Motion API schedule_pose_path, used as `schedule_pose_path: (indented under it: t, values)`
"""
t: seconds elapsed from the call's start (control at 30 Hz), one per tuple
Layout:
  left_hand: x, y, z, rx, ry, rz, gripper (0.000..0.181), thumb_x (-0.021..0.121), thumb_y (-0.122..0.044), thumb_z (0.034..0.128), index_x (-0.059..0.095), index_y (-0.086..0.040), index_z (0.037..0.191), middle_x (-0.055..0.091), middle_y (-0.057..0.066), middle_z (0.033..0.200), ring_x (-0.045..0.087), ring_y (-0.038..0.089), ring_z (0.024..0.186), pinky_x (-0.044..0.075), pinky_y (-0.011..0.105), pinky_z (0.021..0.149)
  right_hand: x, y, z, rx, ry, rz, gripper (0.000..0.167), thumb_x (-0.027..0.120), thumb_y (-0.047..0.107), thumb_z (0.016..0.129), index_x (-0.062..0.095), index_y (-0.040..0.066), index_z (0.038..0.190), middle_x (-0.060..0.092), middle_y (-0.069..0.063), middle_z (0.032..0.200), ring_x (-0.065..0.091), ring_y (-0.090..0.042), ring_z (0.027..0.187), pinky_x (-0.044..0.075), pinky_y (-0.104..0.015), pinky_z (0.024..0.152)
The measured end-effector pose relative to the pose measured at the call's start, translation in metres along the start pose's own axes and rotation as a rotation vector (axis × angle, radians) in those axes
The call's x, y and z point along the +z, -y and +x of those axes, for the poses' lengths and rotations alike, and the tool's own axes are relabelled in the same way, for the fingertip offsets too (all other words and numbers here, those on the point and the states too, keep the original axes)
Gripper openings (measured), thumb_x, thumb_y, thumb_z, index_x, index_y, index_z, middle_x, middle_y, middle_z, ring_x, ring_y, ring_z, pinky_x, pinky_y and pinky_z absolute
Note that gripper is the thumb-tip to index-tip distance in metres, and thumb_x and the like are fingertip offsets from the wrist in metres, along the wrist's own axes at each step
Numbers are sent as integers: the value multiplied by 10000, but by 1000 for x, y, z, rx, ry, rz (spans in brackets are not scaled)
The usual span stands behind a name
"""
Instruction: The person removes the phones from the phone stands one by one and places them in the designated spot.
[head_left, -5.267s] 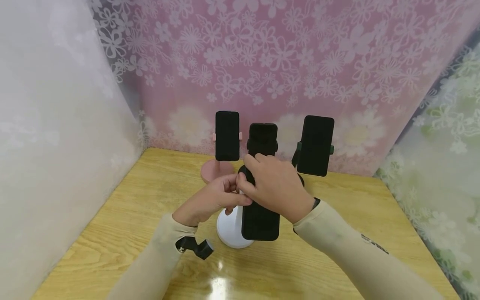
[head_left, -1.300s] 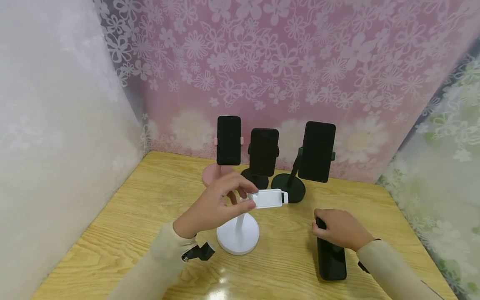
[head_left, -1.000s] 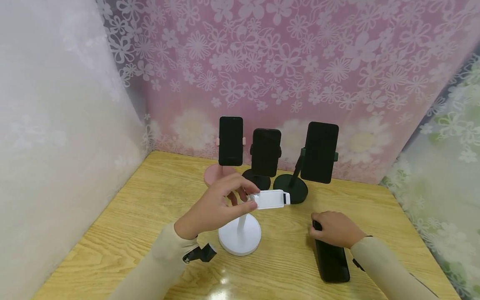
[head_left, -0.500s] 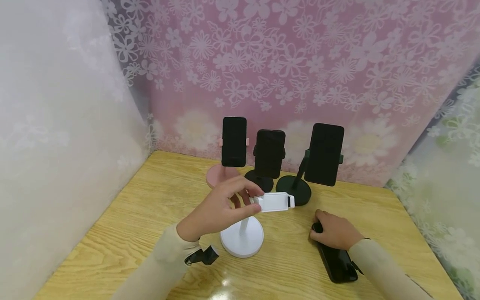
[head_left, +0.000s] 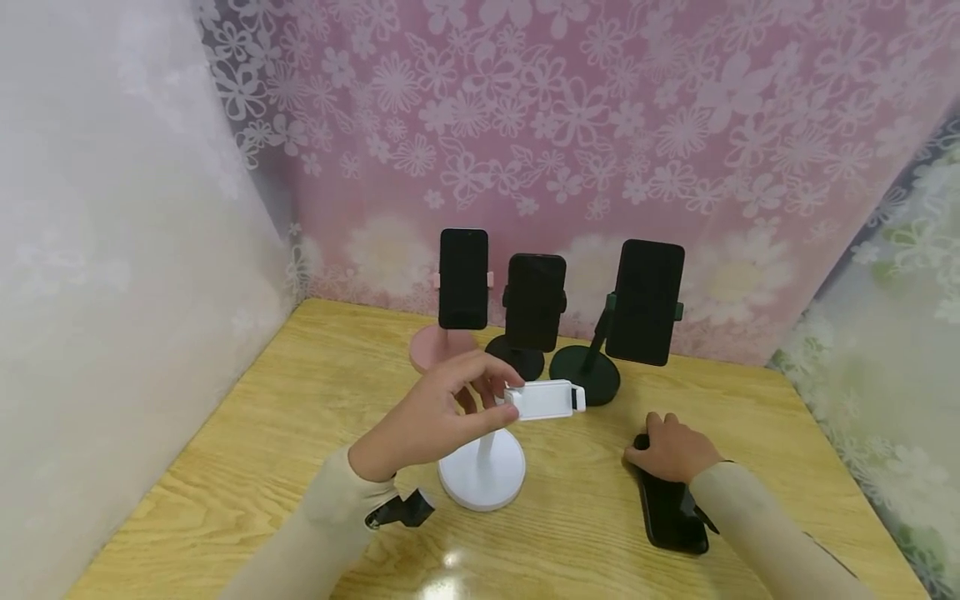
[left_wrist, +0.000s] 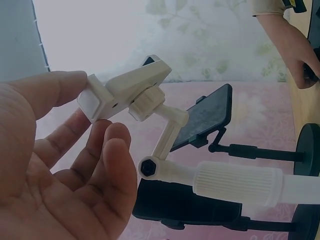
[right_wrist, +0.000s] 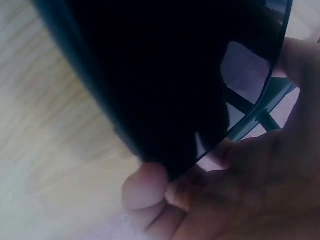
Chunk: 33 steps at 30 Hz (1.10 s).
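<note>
In the head view, my left hand (head_left: 438,412) pinches the left end of the clamp (head_left: 546,400) of a white phone stand (head_left: 482,483). The clamp holds no phone. In the left wrist view, thumb and fingers take the end block of that clamp (left_wrist: 140,80), with the stand's hinged arm (left_wrist: 167,140) beyond it. To the right, a black phone (head_left: 675,523) lies screen up on the table. My right hand (head_left: 677,452) grips the phone's far end, covering part of it. Up close in the right wrist view, fingers hold the edges of the phone (right_wrist: 155,85).
Behind stand three phone stands, each with a phone: a pink stand (head_left: 431,348), a black stand (head_left: 525,362) and a dark green stand (head_left: 588,379). The wooden table (head_left: 300,417) backs onto a pink floral curtain (head_left: 525,108), with pale sheets on both sides.
About five seconds ago both hands were at the phone on the white stand; it now lies at the right under my right hand. Lately the right fingers have spread slightly; the left hand stays put.
</note>
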<state>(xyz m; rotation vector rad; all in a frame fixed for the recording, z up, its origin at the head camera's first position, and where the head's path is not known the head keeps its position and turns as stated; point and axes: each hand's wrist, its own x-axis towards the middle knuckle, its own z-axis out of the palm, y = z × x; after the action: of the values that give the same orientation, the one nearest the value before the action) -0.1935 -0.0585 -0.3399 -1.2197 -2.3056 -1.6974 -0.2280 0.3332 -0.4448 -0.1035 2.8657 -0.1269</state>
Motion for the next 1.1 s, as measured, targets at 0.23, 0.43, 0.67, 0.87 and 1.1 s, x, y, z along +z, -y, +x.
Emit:
schedule_pose_path:
  t: [0.23,0.43,0.67,0.87,1.1]
  values:
    - [-1,0,0,-17,2,8,260,756,-195,970,678,-216,1218,650,-83,1030,615,141,901,544,310,693,-6,5,-1,45,24,-38,861,667,538,922,464,-176,1358,524,-406,1220,628,-481,958,537,-604,802]
    - [-1,-1,0,-23,5,1,255,750,-204,976,677,-217,1220,650,-76,1024,615,143,899,546,310,700,-10,6,1,35,42,-39,846,691,485,932,437,-196,1366,532,-402,1222,629,-495,1003,538,-606,833]
    - [-1,-2,0,-29,3,1,252,749,-184,975,677,-209,1216,646,-73,1002,611,144,891,544,310,696,-16,9,1,24,56,-5,836,708,422,945,387,-206,1393,526,-401,1253,626,-498,1062,531,-606,882]
    - [0,-4,0,-22,0,-1,243,743,-164,977,676,-203,1207,649,-72,987,612,139,878,544,306,687,-16,10,0,9,34,4,841,727,452,930,417,-195,1369,547,-383,1229,628,-497,1055,536,-607,868]
    - [1,-4,-1,-23,1,17,249,740,-179,981,674,-195,1221,645,-73,1001,611,138,889,541,305,701,-10,7,1,12,28,-27,898,727,502,923,418,-196,1395,534,-402,1261,616,-516,1086,535,-615,873]
